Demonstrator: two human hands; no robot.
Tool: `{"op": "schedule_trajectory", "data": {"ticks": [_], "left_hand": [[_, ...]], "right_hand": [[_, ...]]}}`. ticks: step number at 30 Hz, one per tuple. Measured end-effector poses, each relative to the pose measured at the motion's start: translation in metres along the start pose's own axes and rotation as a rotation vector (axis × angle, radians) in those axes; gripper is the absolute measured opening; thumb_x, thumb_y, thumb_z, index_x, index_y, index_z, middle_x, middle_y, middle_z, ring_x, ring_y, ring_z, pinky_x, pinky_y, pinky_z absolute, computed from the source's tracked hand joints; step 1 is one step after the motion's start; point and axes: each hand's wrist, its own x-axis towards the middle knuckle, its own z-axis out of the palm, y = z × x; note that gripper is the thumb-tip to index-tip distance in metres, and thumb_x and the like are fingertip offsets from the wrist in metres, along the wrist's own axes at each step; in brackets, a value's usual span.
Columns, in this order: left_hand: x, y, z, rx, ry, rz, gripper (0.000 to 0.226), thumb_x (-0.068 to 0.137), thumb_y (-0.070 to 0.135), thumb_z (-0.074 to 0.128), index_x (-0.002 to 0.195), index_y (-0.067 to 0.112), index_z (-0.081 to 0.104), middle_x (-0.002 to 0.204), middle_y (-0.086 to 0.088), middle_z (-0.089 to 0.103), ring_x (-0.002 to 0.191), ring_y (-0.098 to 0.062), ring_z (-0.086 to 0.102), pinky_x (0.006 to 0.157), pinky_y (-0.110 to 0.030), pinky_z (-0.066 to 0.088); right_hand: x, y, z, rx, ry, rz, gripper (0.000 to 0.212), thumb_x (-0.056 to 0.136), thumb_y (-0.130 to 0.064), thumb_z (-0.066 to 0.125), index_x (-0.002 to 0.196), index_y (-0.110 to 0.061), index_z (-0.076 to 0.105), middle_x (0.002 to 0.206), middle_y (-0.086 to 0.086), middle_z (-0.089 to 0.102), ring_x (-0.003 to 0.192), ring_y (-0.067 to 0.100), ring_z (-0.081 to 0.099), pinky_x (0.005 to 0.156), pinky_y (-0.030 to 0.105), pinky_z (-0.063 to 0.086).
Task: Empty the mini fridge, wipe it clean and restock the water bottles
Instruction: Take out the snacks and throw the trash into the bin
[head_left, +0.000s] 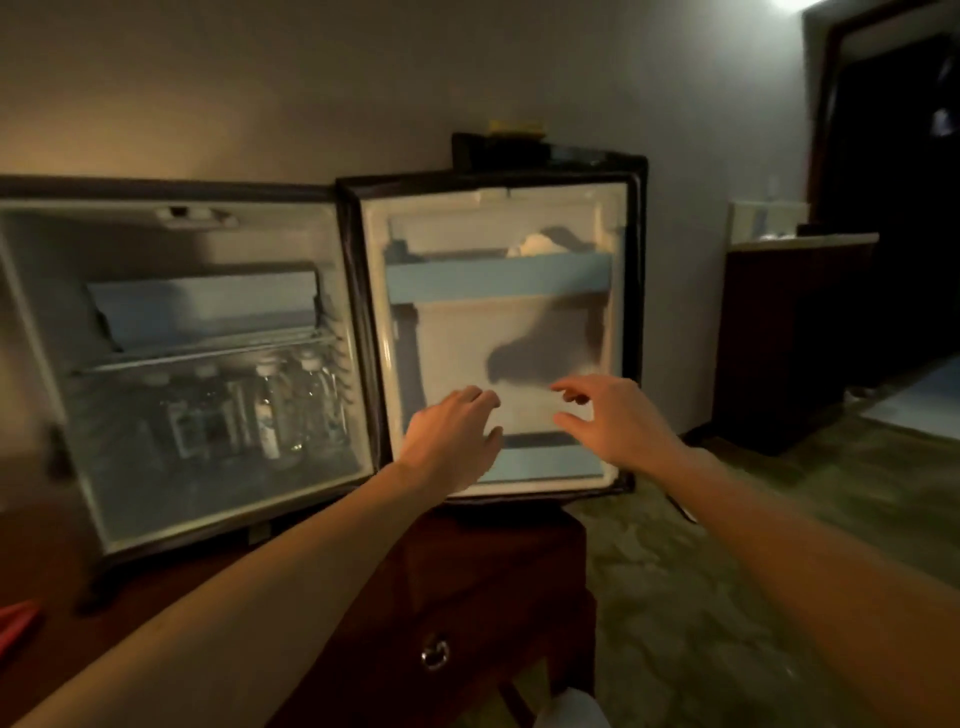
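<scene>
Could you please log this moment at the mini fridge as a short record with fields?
fridge door: mini fridge door swung fully open
inside: water bottles standing under the wire shelf
door shelf: white cloth in the upper door shelf
left hand: left hand open, at the door's inner panel
right hand: right hand open, fingers spread, holding nothing
support: wooden cabinet

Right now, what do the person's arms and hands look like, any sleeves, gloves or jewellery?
Both forearms are bare as far as the picture shows: no sleeves in view. The left hand and the right hand wear no gloves. No watch, bracelet or ring shows on either, though the picture is dim and slightly blurred, so a thin ring could be missed.
</scene>
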Motion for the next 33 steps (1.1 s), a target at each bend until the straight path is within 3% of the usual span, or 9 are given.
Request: {"op": "schedule_trajectory", "data": {"ticks": [5, 8, 12, 15, 19, 22, 24, 29, 33], "left_hand": [[0.027, -0.028, -0.036, 0.025, 0.112, -0.008, 0.041, 0.098, 0.039, 0.049, 0.136, 0.023, 0.05, 0.135, 0.005, 0.054, 0.121, -0.016, 0.053, 0.085, -0.033, 0.047], [0.045, -0.039, -0.05, -0.008, 0.183, -0.018, 0.041, 0.097, 0.04, 0.052, 0.134, 0.023, 0.051, 0.133, 0.006, 0.056, 0.117, -0.014, 0.056, 0.084, -0.031, 0.049], [0.069, -0.057, -0.061, -0.03, 0.263, -0.016, 0.035, 0.096, 0.041, 0.054, 0.126, 0.024, 0.055, 0.127, 0.005, 0.057, 0.103, -0.013, 0.058, 0.078, -0.03, 0.053], [0.084, -0.067, -0.068, -0.022, 0.33, 0.003, 0.029, 0.094, 0.037, 0.057, 0.119, 0.022, 0.057, 0.12, 0.005, 0.056, 0.092, -0.009, 0.054, 0.075, -0.026, 0.051], [0.1, -0.075, -0.075, -0.028, 0.425, 0.06, 0.022, 0.094, 0.031, 0.058, 0.111, 0.017, 0.059, 0.112, 0.001, 0.055, 0.092, -0.013, 0.054, 0.07, -0.025, 0.043], [0.105, -0.077, -0.071, -0.038, 0.455, 0.078, 0.019, 0.092, 0.03, 0.06, 0.106, 0.017, 0.059, 0.108, 0.001, 0.056, 0.088, -0.008, 0.047, 0.07, -0.024, 0.041], [0.104, -0.077, -0.064, -0.03, 0.467, 0.086, 0.019, 0.091, 0.031, 0.061, 0.104, 0.017, 0.059, 0.107, 0.001, 0.056, 0.087, -0.007, 0.044, 0.072, -0.023, 0.039], [0.098, -0.074, -0.052, -0.013, 0.452, 0.122, 0.016, 0.09, 0.031, 0.062, 0.101, 0.02, 0.059, 0.105, 0.003, 0.059, 0.092, -0.01, 0.051, 0.084, -0.026, 0.043], [0.098, -0.069, -0.052, -0.033, 0.39, 0.126, 0.009, 0.094, 0.032, 0.056, 0.095, 0.022, 0.056, 0.095, 0.007, 0.06, 0.085, -0.009, 0.052, 0.07, -0.021, 0.041]], "right_hand": [[0.053, -0.021, -0.028, 0.004, 0.142, -0.082, 0.029, 0.085, -0.024, 0.071, 0.113, -0.016, 0.067, 0.1, 0.002, 0.067, 0.092, 0.013, 0.06, 0.088, 0.031, 0.048], [0.086, -0.028, -0.046, 0.048, 0.317, -0.107, 0.022, 0.082, -0.02, 0.074, 0.102, -0.013, 0.066, 0.096, 0.0, 0.064, 0.089, 0.012, 0.057, 0.082, 0.018, 0.038], [0.126, -0.036, -0.07, 0.039, 0.468, -0.137, 0.022, 0.086, -0.024, 0.071, 0.103, -0.013, 0.064, 0.1, -0.002, 0.061, 0.099, 0.015, 0.054, 0.085, 0.021, 0.035], [0.153, -0.036, -0.078, -0.017, 0.383, -0.054, 0.03, 0.091, -0.034, 0.064, 0.113, -0.013, 0.063, 0.113, 0.002, 0.064, 0.108, 0.019, 0.055, 0.09, 0.029, 0.041], [0.177, -0.029, -0.07, -0.033, 0.098, 0.131, 0.029, 0.094, -0.044, 0.056, 0.104, -0.018, 0.066, 0.102, 0.002, 0.065, 0.093, 0.02, 0.059, 0.085, 0.041, 0.05], [0.183, -0.025, -0.063, -0.053, 0.008, 0.153, 0.029, 0.095, -0.044, 0.053, 0.093, -0.019, 0.068, 0.092, 0.005, 0.066, 0.082, 0.02, 0.058, 0.07, 0.034, 0.047], [0.183, -0.027, -0.061, -0.031, 0.016, 0.143, 0.029, 0.097, -0.04, 0.053, 0.09, -0.017, 0.069, 0.088, 0.006, 0.066, 0.079, 0.019, 0.058, 0.07, 0.035, 0.046], [0.175, -0.031, -0.061, 0.079, 0.247, 0.054, 0.023, 0.097, -0.03, 0.056, 0.085, -0.014, 0.068, 0.08, 0.002, 0.064, 0.075, 0.016, 0.056, 0.067, 0.031, 0.037], [0.162, -0.033, -0.069, 0.179, 0.457, -0.071, 0.017, 0.098, -0.022, 0.055, 0.095, -0.012, 0.068, 0.086, -0.004, 0.062, 0.08, 0.013, 0.055, 0.071, 0.024, 0.041]]}}
